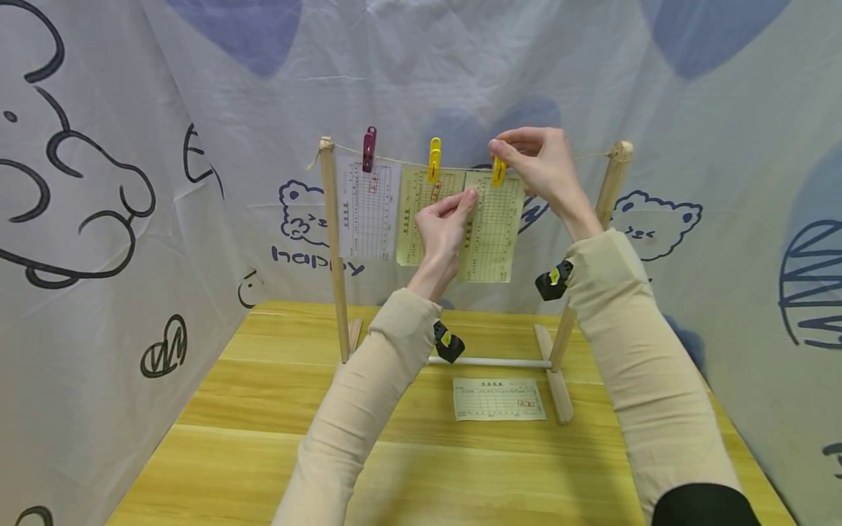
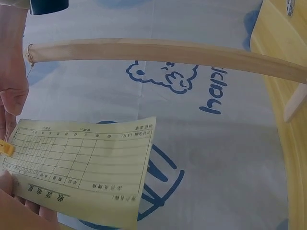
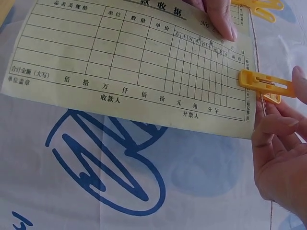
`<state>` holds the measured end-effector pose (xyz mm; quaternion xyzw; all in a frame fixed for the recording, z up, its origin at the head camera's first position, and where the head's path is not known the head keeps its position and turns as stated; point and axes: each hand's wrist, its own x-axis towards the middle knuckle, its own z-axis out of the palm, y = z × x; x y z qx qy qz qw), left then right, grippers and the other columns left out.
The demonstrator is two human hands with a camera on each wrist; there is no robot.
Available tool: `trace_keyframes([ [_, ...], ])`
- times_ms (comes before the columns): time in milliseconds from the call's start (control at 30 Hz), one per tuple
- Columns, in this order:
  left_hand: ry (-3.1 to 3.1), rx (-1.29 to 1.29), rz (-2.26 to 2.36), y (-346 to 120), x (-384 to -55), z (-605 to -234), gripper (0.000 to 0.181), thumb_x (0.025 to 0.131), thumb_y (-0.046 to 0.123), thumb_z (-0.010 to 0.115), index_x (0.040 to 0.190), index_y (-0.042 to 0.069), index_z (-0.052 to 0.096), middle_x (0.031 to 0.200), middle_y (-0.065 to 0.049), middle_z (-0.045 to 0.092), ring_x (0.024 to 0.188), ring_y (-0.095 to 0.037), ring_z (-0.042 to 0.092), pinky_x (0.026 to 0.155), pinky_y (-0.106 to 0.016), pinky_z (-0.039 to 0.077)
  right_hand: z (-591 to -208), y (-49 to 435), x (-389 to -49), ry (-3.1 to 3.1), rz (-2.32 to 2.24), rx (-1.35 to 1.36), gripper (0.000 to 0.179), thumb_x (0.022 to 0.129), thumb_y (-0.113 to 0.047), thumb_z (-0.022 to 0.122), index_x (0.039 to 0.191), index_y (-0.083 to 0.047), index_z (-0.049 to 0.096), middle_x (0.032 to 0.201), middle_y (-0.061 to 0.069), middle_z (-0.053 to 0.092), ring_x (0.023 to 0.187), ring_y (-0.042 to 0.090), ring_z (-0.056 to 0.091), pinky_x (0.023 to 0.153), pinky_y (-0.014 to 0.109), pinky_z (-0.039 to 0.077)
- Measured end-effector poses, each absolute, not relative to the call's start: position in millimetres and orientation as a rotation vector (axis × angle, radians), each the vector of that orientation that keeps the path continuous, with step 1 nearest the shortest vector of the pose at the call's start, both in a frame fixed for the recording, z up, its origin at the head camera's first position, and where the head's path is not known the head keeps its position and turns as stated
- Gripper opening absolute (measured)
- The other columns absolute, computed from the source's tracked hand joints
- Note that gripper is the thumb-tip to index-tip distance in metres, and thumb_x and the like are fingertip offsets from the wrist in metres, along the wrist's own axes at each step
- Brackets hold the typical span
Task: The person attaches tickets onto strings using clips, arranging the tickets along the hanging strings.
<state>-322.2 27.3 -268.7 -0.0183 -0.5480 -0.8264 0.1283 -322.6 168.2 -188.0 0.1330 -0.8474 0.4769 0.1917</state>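
Observation:
My right hand (image 1: pixel 546 166) pinches a yellow clip (image 1: pixel 499 173) whose jaws sit over the top edge of a pale yellow receipt slip (image 1: pixel 495 237) at the string. With thumb and fingers, my left hand (image 1: pixel 442 232) holds that slip near its upper left edge. The right wrist view shows the left thumb lying on the slip's printed face (image 3: pixel 115 52) and the clip (image 3: pixel 266 84) biting its edge. To the left, another yellow clip (image 1: pixel 434 159) holds a yellow slip (image 1: pixel 409 234), partly hidden by my left hand. A dark red clip (image 1: pixel 370 148) holds a white slip (image 1: pixel 368 219).
The string (image 1: pixel 411 162) runs between two wooden posts (image 1: pixel 334 256) of a stand joined by a white bar (image 1: pixel 500 362). One more slip (image 1: pixel 498 399) lies on the wooden table (image 1: pixel 263 409) before the stand. A printed cloth (image 1: pixel 395 58) hangs behind.

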Motion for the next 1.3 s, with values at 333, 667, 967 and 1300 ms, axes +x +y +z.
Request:
trace_keyframes([
  [333, -1.607, -0.051, -2.398, 26, -320, -270, 0.026, 0.088, 0.016, 0.078, 0.108, -0.001, 0.075, 0.107, -0.016, 0.076, 0.092, -0.015, 0.077, 0.081, -0.023, 0.061, -188, 170, -321, -2.377, 1.376, 0.391, 0.050, 0.093, -0.038, 0.072, 0.133, -0.009, 0.064, 0.119, 0.010, 0.071, 0.094, 0.009, 0.065, 0.044, 0.021, 0.036],
  [667, -1.563, -0.089, -2.339, 22, -311, -272, 0.022, 0.088, 0.010, 0.078, 0.105, -0.003, 0.076, 0.105, -0.020, 0.077, 0.089, -0.017, 0.077, 0.083, -0.026, 0.062, -190, 173, -319, -2.288, 1.448, 0.468, 0.048, 0.092, -0.032, 0.074, 0.133, -0.008, 0.065, 0.122, 0.008, 0.070, 0.095, 0.002, 0.067, 0.043, 0.021, 0.036],
  [967, -1.552, -0.150, -2.223, 18, -296, -278, 0.024, 0.088, 0.006, 0.077, 0.110, -0.004, 0.074, 0.109, -0.020, 0.076, 0.098, -0.023, 0.076, 0.086, -0.025, 0.061, -196, 182, -308, -2.188, 1.471, 0.538, 0.045, 0.093, -0.023, 0.074, 0.135, -0.009, 0.063, 0.134, 0.012, 0.066, 0.101, 0.004, 0.067, 0.041, 0.019, 0.037],
  [1300, -1.566, -0.285, -2.238, 15, -273, -302, 0.028, 0.088, 0.003, 0.076, 0.114, -0.008, 0.071, 0.114, -0.027, 0.072, 0.103, -0.029, 0.075, 0.089, -0.028, 0.061, -228, 201, -285, -1.939, 1.497, 0.557, 0.034, 0.093, -0.010, 0.072, 0.126, -0.004, 0.068, 0.115, -0.010, 0.073, 0.096, 0.003, 0.067, 0.041, 0.018, 0.040],
])
